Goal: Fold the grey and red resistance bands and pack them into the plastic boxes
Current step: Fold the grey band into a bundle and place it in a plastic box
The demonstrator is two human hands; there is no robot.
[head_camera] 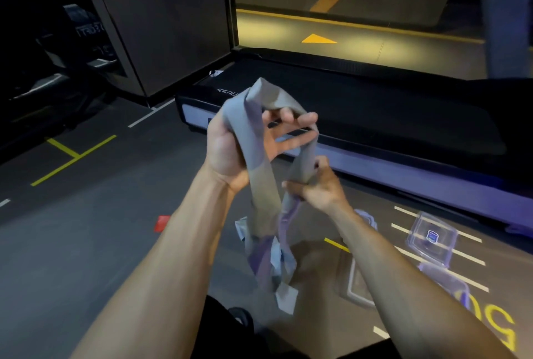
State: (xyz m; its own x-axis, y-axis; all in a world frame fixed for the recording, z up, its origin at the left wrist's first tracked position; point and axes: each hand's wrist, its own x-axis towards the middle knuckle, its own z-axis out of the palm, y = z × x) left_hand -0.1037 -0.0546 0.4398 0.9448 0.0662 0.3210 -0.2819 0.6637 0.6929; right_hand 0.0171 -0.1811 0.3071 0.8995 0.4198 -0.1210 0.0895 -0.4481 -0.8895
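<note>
The person holds the grey resistance band (261, 139) up in front of the body, above the floor (101, 229). The left hand (230, 145) is raised with the palm facing the person; the band is draped over it and its fingers curl around the strap near the top loop. The right hand (314, 185), lower and just beside the left wrist, pinches a lower stretch of the same band between thumb and fingers. The band's loose end hangs down in a tangle toward the floor; its lower folds are blurred and tinted purple by the lighting, so how many layers there are cannot be told. A small red patch (162, 223) lies on the floor to the left, too indistinct to identify. To the right, a clear plastic box (431, 239) sits on the floor markings, with a second plastic box (450, 283) partly hidden behind the right forearm. A treadmill (375, 116) stands beyond the hands.
</note>
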